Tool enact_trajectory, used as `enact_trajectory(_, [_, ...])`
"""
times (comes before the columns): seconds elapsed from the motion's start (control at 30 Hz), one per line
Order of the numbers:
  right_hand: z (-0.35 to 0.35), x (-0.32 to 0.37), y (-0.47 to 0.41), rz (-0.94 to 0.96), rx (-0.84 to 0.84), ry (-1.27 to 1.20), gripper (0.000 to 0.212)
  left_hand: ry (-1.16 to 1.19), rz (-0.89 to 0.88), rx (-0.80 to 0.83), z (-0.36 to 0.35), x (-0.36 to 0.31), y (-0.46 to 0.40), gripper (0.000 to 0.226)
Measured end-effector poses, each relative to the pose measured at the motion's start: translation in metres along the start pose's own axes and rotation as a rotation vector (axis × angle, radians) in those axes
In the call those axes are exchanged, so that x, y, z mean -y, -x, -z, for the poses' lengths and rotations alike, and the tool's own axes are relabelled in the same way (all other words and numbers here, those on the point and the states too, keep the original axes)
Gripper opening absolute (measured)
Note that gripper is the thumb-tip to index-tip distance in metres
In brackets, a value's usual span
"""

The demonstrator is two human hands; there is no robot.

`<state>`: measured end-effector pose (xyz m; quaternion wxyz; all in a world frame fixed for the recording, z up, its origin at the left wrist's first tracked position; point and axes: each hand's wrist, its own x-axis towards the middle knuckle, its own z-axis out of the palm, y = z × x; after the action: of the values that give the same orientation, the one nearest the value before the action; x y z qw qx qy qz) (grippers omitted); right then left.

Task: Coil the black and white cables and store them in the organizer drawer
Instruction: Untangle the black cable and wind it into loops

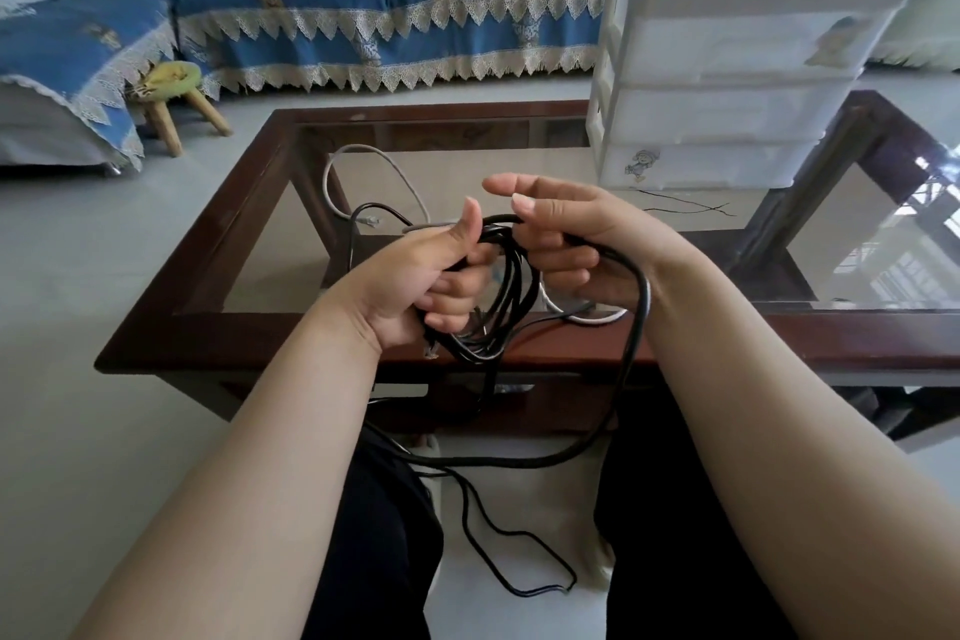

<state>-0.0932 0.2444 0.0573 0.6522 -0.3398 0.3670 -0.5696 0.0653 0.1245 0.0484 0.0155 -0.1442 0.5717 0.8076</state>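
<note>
Left hand (415, 283) grips black cable (641, 322) coils, fingers curled, thumb up. Right hand (563, 237) pinches the same bundle beside it, forefinger extended; slack drops to floor. White cable (363, 161) lies on bench (218, 244) beyond the hands; organizer (727, 68) far right.

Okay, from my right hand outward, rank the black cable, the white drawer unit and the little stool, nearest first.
1. Black cable, gripped in the right hand.
2. White drawer unit, on the table, right.
3. Stool, on the floor, far left by the sofa.
</note>
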Motion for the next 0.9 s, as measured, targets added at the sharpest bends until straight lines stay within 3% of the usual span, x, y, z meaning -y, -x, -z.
enact_trajectory(0.13, [0.004,-0.001,0.008,0.024,0.13,-0.195,0.067,0.082,-0.026,-0.072,0.0,-0.001,-0.001,0.045])
enact_trajectory(0.2, [0.007,-0.004,0.01,0.038,-0.096,0.094,0.056,0.159,-0.041,-0.09,0.001,-0.002,0.0,0.045])
enact_trajectory(0.3, [0.013,-0.011,0.003,0.126,-0.68,0.851,0.019,0.319,-0.078,-0.066,0.001,-0.002,0.002,0.048])
enact_trajectory(0.33, [0.016,-0.014,0.0,0.131,-0.769,0.871,0.013,0.373,-0.096,-0.045,0.001,-0.003,0.003,0.049])
enact_trajectory(0.37, [0.017,-0.015,-0.003,0.11,-0.754,0.715,0.016,0.415,-0.11,-0.034,0.001,-0.003,0.004,0.05])
enact_trajectory(0.43, [0.013,-0.019,-0.006,0.052,-0.488,0.216,0.024,0.47,-0.122,-0.06,-0.001,-0.004,0.004,0.052])
enact_trajectory(0.5, [0.009,-0.019,-0.004,-0.01,-0.258,-0.036,0.024,0.495,-0.136,-0.116,-0.002,-0.004,0.003,0.051])
enact_trajectory(0.57, [0.007,-0.022,-0.002,-0.018,-0.158,-0.073,0.034,0.461,-0.147,-0.168,-0.002,-0.004,0.003,0.046])
enact_trajectory(0.63, [0.004,-0.025,-0.001,-0.008,-0.203,0.075,0.053,0.361,-0.145,-0.22,-0.005,-0.002,0.002,0.039])
enact_trajectory(0.67, [0.003,-0.028,-0.002,0.019,-0.254,0.178,0.052,0.303,-0.139,-0.245,-0.007,0.0,0.001,0.035])
enact_trajectory(0.73, [-0.004,-0.036,-0.005,0.119,-0.339,0.276,0.029,0.227,-0.129,-0.256,-0.01,0.003,0.0,0.03])
enact_trajectory(0.8, [-0.014,-0.043,-0.01,0.18,-0.391,0.142,0.011,0.246,-0.122,-0.189,-0.012,0.005,0.0,0.035])
enact_trajectory(0.9, [-0.021,-0.044,-0.011,0.169,-0.322,-0.029,0.02,0.315,-0.102,-0.117,-0.012,0.003,0.004,0.046])
